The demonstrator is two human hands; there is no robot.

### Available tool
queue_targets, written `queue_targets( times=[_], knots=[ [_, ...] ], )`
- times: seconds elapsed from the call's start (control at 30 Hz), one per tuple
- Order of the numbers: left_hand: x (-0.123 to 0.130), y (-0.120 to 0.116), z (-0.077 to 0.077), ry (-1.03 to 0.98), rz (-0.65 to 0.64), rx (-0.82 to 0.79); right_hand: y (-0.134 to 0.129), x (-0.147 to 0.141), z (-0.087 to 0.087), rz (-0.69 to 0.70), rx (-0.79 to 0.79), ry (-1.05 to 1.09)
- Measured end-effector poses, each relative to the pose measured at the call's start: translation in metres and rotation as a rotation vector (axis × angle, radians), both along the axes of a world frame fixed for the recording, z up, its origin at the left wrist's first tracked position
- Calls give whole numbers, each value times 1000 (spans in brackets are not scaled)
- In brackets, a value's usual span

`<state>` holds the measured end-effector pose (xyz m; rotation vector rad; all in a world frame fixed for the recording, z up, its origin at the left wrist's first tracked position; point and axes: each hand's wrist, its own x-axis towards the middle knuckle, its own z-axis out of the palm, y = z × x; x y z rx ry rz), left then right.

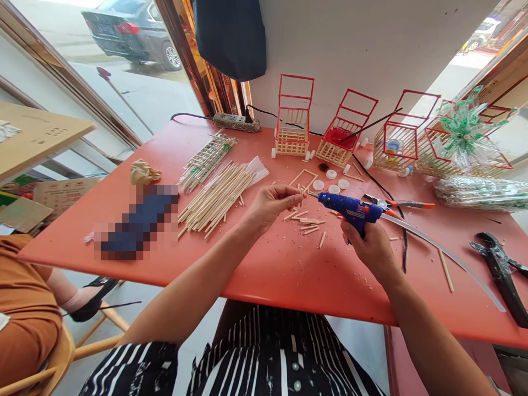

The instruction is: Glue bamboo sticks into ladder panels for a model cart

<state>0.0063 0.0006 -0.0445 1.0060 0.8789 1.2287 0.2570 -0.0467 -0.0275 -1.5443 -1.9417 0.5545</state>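
Observation:
My right hand (371, 247) grips the handle of a blue glue gun (348, 209), whose nozzle points left. A clear glue stick (437, 245) trails from the gun's rear. My left hand (274, 206) pinches a short wooden stick (301, 198) close to the nozzle. Just beyond them a small stick frame (309, 175) lies on the red table (264, 275). Short cut sticks (310, 224) are scattered below the nozzle. Left of my left hand is a pile of long sticks (216, 198). White round caps (331, 174) lie behind the gun.
Small stick carts (292, 132) with red frames stand along the back, near a power strip (236, 122). Pliers (406, 204) lie right of the gun, and a black tool (499, 269) lies far right. A seated person's leg (66, 291) shows at left.

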Motion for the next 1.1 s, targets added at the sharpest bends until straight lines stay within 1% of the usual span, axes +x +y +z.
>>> queue_targets(
  times=[0.1, 0.2, 0.33, 0.53, 0.7, 0.87, 1.1],
  knots=[
    [-4, 2, -2, -162, -41, -125, -1, -1, -1, 21, 2, -1],
    [-7, 4, -4, -273, -75, -195, -2, -2, -1, 39, -2, -2],
    [-8, 6, -4, -364, -51, -290, -3, -5, 0, 60, 5, -5],
    [-6, 5, -4, -394, -57, -356, -4, -6, 0, 47, 11, -30],
    [-2, 4, 0, -417, -4, -434, -3, -6, -3, 61, 59, -40],
    [0, 2, 4, -439, -3, -443, -3, -6, -6, 90, 140, -15],
    [1, 0, 8, -436, 5, -469, -3, -6, -6, 110, 183, -13]
  ],
)
